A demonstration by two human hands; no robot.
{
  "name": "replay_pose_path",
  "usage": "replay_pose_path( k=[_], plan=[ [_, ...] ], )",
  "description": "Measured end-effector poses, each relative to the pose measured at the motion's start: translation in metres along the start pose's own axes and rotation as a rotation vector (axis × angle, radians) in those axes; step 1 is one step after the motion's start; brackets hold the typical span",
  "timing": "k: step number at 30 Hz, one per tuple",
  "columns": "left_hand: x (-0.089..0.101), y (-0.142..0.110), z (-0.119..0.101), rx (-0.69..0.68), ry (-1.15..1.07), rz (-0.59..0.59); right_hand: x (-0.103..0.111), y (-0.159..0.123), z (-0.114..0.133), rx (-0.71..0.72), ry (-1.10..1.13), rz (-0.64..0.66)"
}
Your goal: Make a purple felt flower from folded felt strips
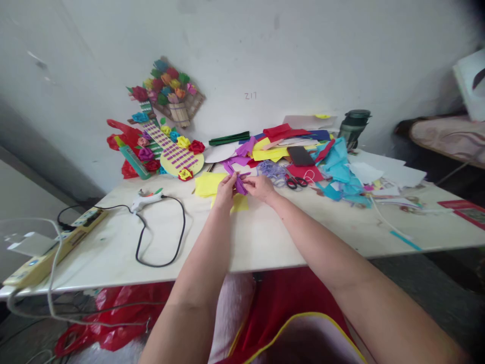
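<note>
Between my two hands, over the middle of the table, is a piece of purple crepe paper (pixel 240 186). My left hand (pixel 226 188) pinches its left side. Fingers of my right hand (pixel 261 187) are closed on its right side, close to the left fingertips. Yellow paper sheets (pixel 206 185) lie beneath and to the left of the hands. Just right of the right hand are black-handled scissors (pixel 296 182) and a tangle of pale purple string (pixel 271 170). The fingertips are small and slightly blurred.
A white glue gun (pixel 146 201) with a looping black cord lies left, near a power strip (pixel 56 250). Behind it stand a green bottle (pixel 132 161) and a flower-covered paper guitar (pixel 178 156). Coloured paper, a phone (pixel 300 156), blue crepe paper (pixel 339 169) and a dark bottle (pixel 353 127) fill the back right.
</note>
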State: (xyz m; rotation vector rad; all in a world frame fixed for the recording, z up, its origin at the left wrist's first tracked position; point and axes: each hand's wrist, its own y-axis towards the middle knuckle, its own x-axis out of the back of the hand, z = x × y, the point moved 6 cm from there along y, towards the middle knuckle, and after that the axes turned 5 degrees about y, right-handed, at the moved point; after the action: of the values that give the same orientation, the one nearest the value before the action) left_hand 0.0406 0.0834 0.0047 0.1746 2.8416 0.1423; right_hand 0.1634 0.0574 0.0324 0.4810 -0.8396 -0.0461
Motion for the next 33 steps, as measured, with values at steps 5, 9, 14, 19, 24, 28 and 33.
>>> replay_pose_path(
  k=[5, 9, 14, 19, 24, 28, 33],
  plan=[
    [-0.001, 0.000, 0.000, -0.008, 0.010, 0.015, 0.000, 0.001, 0.000, 0.012, 0.016, -0.011],
    [-0.001, 0.000, 0.001, -0.004, 0.025, 0.017, 0.000, 0.001, -0.001, 0.024, 0.018, -0.018],
    [-0.001, -0.001, 0.001, 0.004, 0.053, 0.006, -0.002, 0.001, -0.001, 0.015, 0.001, 0.005],
    [-0.002, -0.002, -0.001, 0.008, 0.054, 0.008, -0.002, 0.001, -0.001, -0.009, -0.032, 0.027],
    [-0.003, -0.002, 0.000, 0.011, 0.051, 0.017, 0.001, -0.001, 0.003, -0.023, -0.142, 0.022],
    [-0.005, -0.003, 0.000, 0.017, 0.050, 0.021, 0.003, -0.004, 0.007, -0.015, -0.265, 0.019],
    [-0.006, -0.004, 0.000, 0.012, 0.053, 0.017, 0.002, -0.003, 0.008, -0.019, -0.285, 0.019]
  ],
)
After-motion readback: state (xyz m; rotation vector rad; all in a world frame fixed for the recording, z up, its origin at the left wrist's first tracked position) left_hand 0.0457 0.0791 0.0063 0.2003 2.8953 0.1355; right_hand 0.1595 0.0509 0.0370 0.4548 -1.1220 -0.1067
